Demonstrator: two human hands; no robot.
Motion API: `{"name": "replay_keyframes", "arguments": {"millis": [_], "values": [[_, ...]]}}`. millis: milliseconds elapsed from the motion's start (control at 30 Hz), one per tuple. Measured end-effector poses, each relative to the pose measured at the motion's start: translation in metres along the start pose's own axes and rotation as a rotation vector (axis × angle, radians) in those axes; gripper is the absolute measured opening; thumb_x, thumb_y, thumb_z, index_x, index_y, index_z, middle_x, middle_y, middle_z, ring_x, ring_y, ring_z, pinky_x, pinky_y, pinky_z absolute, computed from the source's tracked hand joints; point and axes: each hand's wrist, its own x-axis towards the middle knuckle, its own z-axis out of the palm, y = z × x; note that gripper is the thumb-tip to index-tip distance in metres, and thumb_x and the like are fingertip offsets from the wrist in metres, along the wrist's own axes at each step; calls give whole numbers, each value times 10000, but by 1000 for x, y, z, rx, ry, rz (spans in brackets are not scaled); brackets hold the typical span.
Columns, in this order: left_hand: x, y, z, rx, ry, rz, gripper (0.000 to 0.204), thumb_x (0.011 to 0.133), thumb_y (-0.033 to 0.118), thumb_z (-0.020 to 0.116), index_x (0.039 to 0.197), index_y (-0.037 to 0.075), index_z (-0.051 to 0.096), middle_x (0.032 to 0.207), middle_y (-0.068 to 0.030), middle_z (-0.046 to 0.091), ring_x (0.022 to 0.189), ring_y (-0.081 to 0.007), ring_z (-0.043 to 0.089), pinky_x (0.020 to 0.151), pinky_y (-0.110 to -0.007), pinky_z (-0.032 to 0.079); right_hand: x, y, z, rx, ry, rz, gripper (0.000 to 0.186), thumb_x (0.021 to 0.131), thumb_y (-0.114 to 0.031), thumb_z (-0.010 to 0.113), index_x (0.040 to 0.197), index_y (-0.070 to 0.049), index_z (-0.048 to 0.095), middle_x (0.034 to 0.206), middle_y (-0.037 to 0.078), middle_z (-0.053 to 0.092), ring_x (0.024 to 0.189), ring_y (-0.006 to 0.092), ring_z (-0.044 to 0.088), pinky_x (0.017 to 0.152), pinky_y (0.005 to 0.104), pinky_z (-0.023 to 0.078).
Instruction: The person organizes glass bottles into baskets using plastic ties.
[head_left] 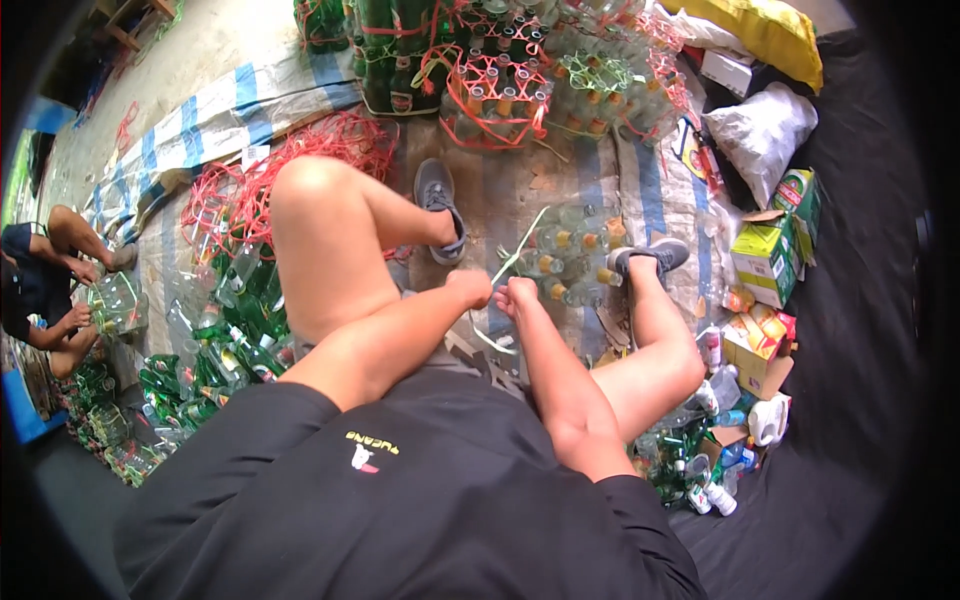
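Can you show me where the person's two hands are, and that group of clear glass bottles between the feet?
left hand (470,287), head view, on the knuckles
right hand (520,296), head view, on the back of the fist
clear glass bottles (560,262), head view, on one bottle's body

Bare tarp (520,185) lies open ahead between the shoes; clear bottles (565,262) block the right, green bottles (235,335) the left.

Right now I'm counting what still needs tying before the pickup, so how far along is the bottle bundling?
Done: tied bundles of bottles laced with red strap stand stacked ahead. In hand: the left hand and right hand are closed on a pale strap at a cluster of clear bottles between the feet. Left: loose green bottles heaped on the left, more by the right knee.
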Motion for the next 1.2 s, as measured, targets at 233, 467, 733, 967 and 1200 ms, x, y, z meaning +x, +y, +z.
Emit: {"name": "replay_keyframes", "arguments": {"millis": [233,467,733,967,1200], "values": [[10,-1,-49,-106,-342,-94,258,832,133,579,1047,101,720,1082,-85,707,984,-251,686,806,-389,538,42,6,37,529,-77,-70,196,992,-158,409,996,-50,572,846,108,625,614,178,589,543,345,521],[157,-47,-45,-194,139,-122,237,750,158,670,958,69,739,1082,-153,688,1015,-327,664,825,-431,549,20,-6,61,324,-101,-86,136,953,-167,461,960,-98,578,610,-28,425,433,95,348,370,265,258],[208,-32,25,-257,29,1,303,825,289,565,928,59,733,992,-213,673,930,-400,648,819,-468,514,87,23,80,578,-86,-306,234,952,-223,522,1083,-55,617,990,45,637,888,138,586,714,328,473],[195,-33,15,-310,157,206,224,810,210,586,872,39,717,913,-235,663,893,-418,631,789,-482,507,98,37,74,-117,108,-345,389,869,-402,583,1061,-72,658,1055,186,687,1000,327,646,795,451,492],[208,-32,19,-257,175,291,195,797,221,615,833,59,719,872,-221,666,858,-412,635,761,-476,510,100,30,68,-149,-11,-301,298,914,-229,594,1133,-27,590,1045,41,634,906,102,557,743,321,476]]}}
